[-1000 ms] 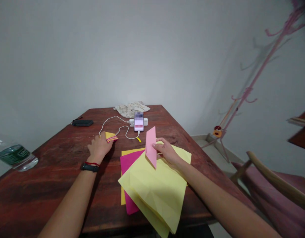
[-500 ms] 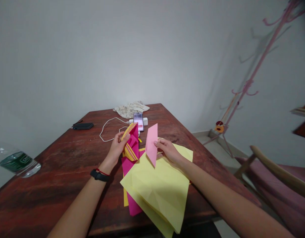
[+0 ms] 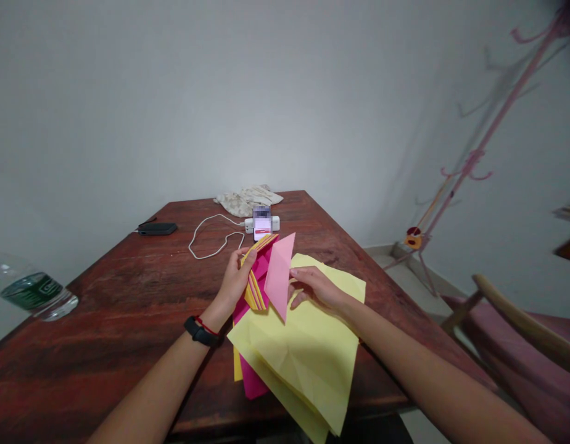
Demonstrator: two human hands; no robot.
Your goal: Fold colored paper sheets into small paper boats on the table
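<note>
My left hand (image 3: pixel 235 279) is closed around a bundle of folded paper pieces (image 3: pixel 255 292), yellow-edged with magenta inside. Between my hands stands a light pink folded paper piece (image 3: pixel 279 276), a slanted four-sided shape. Its left side meets the bundle, and its right edge is at the fingertips of my right hand (image 3: pixel 315 287), thumb and index pinched on it. Below both hands lie creased pale yellow paper sheets (image 3: pixel 303 351), overlapping magenta paper (image 3: pixel 252 376) and a strip of deeper yellow paper (image 3: pixel 237 365).
A phone (image 3: pixel 261 223) leans on a white charger with a white cable (image 3: pixel 192 237) behind my hands. A cloth (image 3: pixel 248 200) lies at the table's far end. At left are a black power bank (image 3: pixel 158 229) and a water bottle (image 3: pixel 37 290). A chair (image 3: pixel 511 320) stands at right.
My left hand has moved right with the bundle, closing the gap to the pink piece. The pink piece now touches the bundle; it was apart from it before.
</note>
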